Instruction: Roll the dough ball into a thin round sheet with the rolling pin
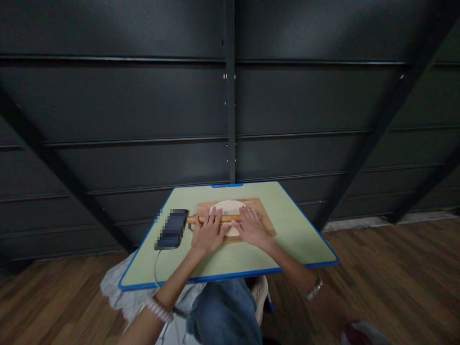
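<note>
A round, flat sheet of pale dough (227, 206) lies on a wooden cutting board (266, 224). Across the dough, from left to right, runs a wooden rolling pin (230, 218). My left hand (209, 233) rests flat on the pin's left part, its fingers spread and pointing away from me. On the right part lies my right hand (253, 229), palm down with the fingers stretched forward. The thumbs point toward each other over the near side of the dough. Under the palms, the pin and some of the dough are hidden.
The board sits on a pale green tabletop (298, 239) with a blue rim. Left of it lies a dark phone (174, 229), partly pixelated, with a white cable (155, 266) hanging over the near edge. A dark panelled wall (143, 105) stands behind; white plastic (120, 282) lies below left.
</note>
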Motion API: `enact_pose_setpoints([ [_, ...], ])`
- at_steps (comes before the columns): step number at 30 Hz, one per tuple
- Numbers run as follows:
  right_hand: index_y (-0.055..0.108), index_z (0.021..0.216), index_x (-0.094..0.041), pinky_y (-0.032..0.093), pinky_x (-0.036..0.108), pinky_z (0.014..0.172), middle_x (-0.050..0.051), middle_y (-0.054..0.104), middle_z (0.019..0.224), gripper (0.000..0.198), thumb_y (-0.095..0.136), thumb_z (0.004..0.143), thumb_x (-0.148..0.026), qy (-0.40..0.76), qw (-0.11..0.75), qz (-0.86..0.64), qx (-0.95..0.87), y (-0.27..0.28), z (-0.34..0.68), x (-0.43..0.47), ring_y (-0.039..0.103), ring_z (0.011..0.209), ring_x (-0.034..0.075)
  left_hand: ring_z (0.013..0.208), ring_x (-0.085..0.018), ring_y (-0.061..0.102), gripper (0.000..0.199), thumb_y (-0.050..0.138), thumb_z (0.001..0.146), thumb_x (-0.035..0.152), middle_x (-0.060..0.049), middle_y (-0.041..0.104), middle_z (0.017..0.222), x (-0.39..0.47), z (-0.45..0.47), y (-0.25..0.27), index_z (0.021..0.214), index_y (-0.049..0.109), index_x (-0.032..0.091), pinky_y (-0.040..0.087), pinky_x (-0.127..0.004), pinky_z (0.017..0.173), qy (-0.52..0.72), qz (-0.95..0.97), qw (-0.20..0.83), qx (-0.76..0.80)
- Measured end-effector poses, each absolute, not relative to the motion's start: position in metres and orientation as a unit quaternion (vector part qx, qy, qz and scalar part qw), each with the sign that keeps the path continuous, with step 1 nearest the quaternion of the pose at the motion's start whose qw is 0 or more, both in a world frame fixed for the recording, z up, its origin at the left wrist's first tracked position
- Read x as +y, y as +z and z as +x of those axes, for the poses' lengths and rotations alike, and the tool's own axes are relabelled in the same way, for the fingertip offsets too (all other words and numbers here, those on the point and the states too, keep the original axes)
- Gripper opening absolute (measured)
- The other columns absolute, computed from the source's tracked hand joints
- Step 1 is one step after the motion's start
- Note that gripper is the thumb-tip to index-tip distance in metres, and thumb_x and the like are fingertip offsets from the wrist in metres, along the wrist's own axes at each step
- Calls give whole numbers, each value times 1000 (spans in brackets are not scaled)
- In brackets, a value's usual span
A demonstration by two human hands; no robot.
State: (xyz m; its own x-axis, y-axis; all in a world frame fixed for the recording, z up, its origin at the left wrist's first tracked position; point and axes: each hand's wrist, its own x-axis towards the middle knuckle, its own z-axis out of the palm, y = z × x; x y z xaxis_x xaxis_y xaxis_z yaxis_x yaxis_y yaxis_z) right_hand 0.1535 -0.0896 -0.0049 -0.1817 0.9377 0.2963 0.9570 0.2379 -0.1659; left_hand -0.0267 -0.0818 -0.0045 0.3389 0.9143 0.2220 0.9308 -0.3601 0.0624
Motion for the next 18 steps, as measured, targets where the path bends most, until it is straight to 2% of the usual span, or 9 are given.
enact_pose_setpoints([
  [3, 41, 133, 1, 23, 42, 107, 21, 44, 136, 67, 25, 93, -50, -27, 159, -637, -754, 0, 155, -57, 37, 128, 30, 137, -28, 19, 64, 16, 91, 55, -11, 28, 148, -53, -19, 0, 142, 29, 19, 5, -58, 108, -118, -821, 57, -556],
  [6, 48, 127, -1, 30, 39, 102, 21, 52, 129, 62, 23, 94, -47, -25, 140, -661, -736, 6, 153, -29, 46, 121, 29, 134, -28, 27, 56, 21, 91, 50, -11, 37, 143, -27, -12, 2, 132, 44, 20, 12, -57, 107, -127, -811, 58, -568],
  [9, 56, 119, -8, 38, 35, 95, 18, 59, 122, 56, 21, 95, -45, -5, 107, -668, -736, 13, 151, -5, 55, 112, 25, 130, -28, 35, 51, 21, 91, 48, -9, 47, 137, -4, -7, 4, 120, 54, 23, 19, -55, 105, -119, -813, 51, -568],
  [13, 61, 110, -15, 43, 34, 86, 12, 66, 110, 55, 17, 96, -45, 35, 74, -659, -747, 16, 153, 22, 61, 101, 23, 115, -24, 51, 51, 17, 93, 45, -8, 59, 121, 24, -4, 6, 112, 58, 22, 33, -45, 99, -96, -829, 37, -549],
  [18, 63, 107, -13, 43, 33, 84, 15, 66, 109, 60, 15, 96, -48, 45, 76, -674, -733, 13, 158, 47, 61, 99, 23, 102, -24, 58, 54, 14, 93, 44, -9, 63, 112, 48, -2, 7, 111, 59, 21, 44, -40, 85, -61, -834, 13, -549],
])
